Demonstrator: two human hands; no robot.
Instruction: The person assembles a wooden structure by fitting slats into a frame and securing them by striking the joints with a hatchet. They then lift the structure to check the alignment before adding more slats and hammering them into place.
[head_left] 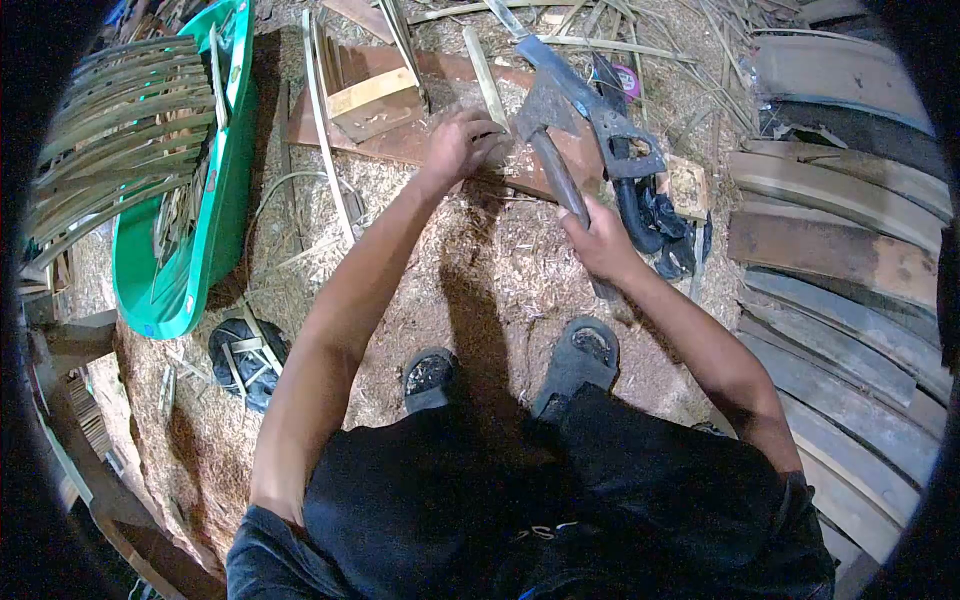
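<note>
My right hand (594,238) is wrapped round the wooden handle of a hatchet (561,178). The hatchet's broad metal head points up and away, over the reddish-brown board (388,146). My left hand (466,146) hovers at the board's near side with its fingers apart and nothing visible in them. Just beyond it a narrow pale wood strip (484,80) slants across the board. To the left stands a light wooden block (376,106). A handsaw (580,95) lies right of the hatchet head, its handle near a black plastic bag (668,232).
At the left, a green tub (222,200) holds and supports curved wood strips (130,130). Curved planks (840,255) lie along the right side. Wood shavings (500,260) cover the ground around my sandals (582,358). A dark bag (248,356) sits below the tub.
</note>
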